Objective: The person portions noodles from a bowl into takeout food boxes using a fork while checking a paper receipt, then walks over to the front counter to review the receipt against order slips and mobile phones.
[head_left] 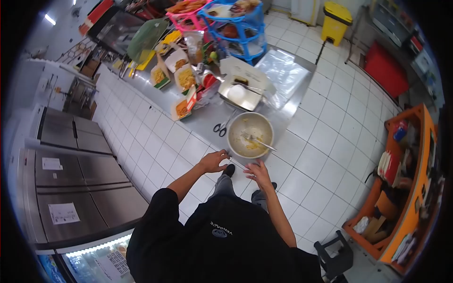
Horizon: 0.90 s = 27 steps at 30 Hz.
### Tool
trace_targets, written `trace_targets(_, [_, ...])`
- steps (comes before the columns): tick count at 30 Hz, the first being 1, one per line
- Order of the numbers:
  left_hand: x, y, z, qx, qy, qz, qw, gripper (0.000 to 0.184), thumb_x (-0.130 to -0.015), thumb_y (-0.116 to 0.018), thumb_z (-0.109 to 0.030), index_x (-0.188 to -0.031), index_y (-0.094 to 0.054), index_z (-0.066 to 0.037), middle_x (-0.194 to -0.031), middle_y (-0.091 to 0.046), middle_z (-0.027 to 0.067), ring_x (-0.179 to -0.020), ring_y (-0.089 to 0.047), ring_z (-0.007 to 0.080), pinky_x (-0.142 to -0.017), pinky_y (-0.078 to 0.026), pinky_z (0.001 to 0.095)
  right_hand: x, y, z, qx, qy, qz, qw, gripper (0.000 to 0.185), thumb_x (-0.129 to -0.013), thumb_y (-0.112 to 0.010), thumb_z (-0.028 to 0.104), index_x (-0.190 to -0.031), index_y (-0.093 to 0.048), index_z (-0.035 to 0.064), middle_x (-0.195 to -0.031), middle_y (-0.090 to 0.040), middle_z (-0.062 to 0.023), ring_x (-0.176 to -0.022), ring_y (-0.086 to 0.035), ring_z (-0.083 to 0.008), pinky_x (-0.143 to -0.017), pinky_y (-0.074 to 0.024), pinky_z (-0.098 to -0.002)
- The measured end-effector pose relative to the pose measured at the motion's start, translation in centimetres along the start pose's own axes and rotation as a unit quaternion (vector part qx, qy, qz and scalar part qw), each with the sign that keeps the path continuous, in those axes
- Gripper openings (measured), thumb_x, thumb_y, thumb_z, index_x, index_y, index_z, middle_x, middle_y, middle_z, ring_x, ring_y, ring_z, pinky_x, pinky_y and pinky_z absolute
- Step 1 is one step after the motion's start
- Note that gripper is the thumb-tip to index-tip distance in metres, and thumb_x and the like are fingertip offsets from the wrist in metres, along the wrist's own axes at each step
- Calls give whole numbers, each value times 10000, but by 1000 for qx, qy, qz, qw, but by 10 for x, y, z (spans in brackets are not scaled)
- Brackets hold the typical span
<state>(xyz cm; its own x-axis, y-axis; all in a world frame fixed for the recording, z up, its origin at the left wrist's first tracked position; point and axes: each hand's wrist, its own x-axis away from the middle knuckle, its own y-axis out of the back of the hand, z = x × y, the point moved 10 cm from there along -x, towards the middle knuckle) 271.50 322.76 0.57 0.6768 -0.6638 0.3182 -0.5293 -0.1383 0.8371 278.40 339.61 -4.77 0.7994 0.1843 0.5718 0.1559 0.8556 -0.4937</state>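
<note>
A wide mixing bowl point(234, 123) sits at the front end of the metal table, with yellowish food remains inside. A fork point(262, 143) leans in it, its handle over the right rim. My left hand point(214, 162) is at the table edge, just left of the bowl, fingers loosely spread and holding nothing. Below the bowl's front rim is my right hand point(258, 173), also empty, with its fingers apart. Black-handled scissors point(220, 129) lie left of the bowl. Behind it stands an open white box point(252, 101) with a round white item and a utensil inside.
Several small food boxes point(182, 108) line the table's left side. Clear plastic bags point(283, 70) lie at the right, and a blue tiered basket point(233, 28) stands behind. Steel refrigerators point(71, 174) are to the left; an orange shelf point(415, 188) and a black stool point(335, 254) are to the right.
</note>
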Motion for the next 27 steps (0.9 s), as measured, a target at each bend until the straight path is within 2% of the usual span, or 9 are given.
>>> trace_targets(3, [12, -7, 37, 59, -29, -38, 997, 347, -839, -614, -295, -1123, -564, -102, -1197, -500, 112, -946, -623, 318, -774, -522, 438, -10, -10, -39, 67, -45, 13, 997, 381, -921, -626, 317, -1180, -533, 53, -887, -645, -89, -833, -668, -163, -647, -523, -280])
trace_targets(5, [28, 7, 60, 87, 12, -69, 994, 341, -835, -629, -277, -1123, -560, -108, -1221, -482, 109, -905, -635, 306, -765, -527, 428, -19, -37, -79, 144, -147, 67, 976, 276, -948, -589, 290, -1031, -598, 27, -844, -627, -72, -787, -655, -158, -681, -522, -288])
trace_targets(8, [69, 8, 132, 180, 103, -142, 968, 324, -845, -640, -253, -1126, -559, -113, -1240, -469, 110, -807, -661, 287, -733, -533, 416, -48, -103, -98, 235, -132, 120, 956, 265, -947, -587, 278, -1000, -606, 19, -829, -626, -62, -755, -651, -149, -690, -525, -284])
trace_targets(15, [223, 22, 328, 272, 255, -355, 857, 339, -866, -653, -135, -1167, -548, -18, -1180, -509, 173, -829, -645, 257, -684, -558, 316, -157, -256, -54, 93, -28, 23, 995, 345, -938, -583, 269, -1196, -518, 50, -996, -622, -95, -851, -649, -194, -694, -550, -344])
trace_targets(18, [247, 31, 379, 377, 334, -358, 786, 354, -896, -639, -158, -1204, -536, -17, -1160, -585, 149, -859, -657, 226, -697, -544, 306, -199, -294, 19, 84, 88, -102, 987, 423, -933, -582, 265, -1286, -450, 73, -1058, -591, -91, -804, -654, -194, -626, -548, -327])
trace_targets(21, [200, 66, 389, 534, 275, -341, 723, 473, -924, -621, -194, -1330, -434, -37, -1175, -582, 149, -920, -660, 232, -704, -545, 316, -225, -293, 75, 231, 184, -170, 940, 427, -930, -587, 227, -1295, -440, 62, -1006, -582, -80, -726, -638, -165, -540, -524, -297])
trace_targets(23, [154, 92, 380, 633, 243, -291, 675, 648, -941, -599, -293, -1434, -258, -47, -1213, -552, 147, -906, -667, 241, -766, -552, 344, -223, -272, 125, 358, 288, -294, 838, 397, -900, -622, 188, -1243, -501, 29, -848, -591, -76, -747, -627, -161, -615, -497, -307])
trace_targets(25, [103, 95, 374, 734, 204, -221, 608, 738, -958, -561, -372, -1483, -138, -71, -1233, -539, 150, -979, -650, 237, -821, -551, 355, -212, -285, 198, 397, 360, -347, 770, 295, -900, -594, 143, -1162, -554, 14, -831, -623, -75, -756, -618, -149, -672, -486, -294])
trace_targets(27, [63, 86, 373, 732, 237, -117, 628, 778, -954, -547, -432, -1494, -114, -78, -1262, -530, 151, -1035, -630, 244, -874, -536, 388, -244, -303, 263, 437, 420, -287, 742, 214, -915, -563, 124, -1092, -604, 11, -892, -658, -80, -791, -620, -140, -705, -487, -272])
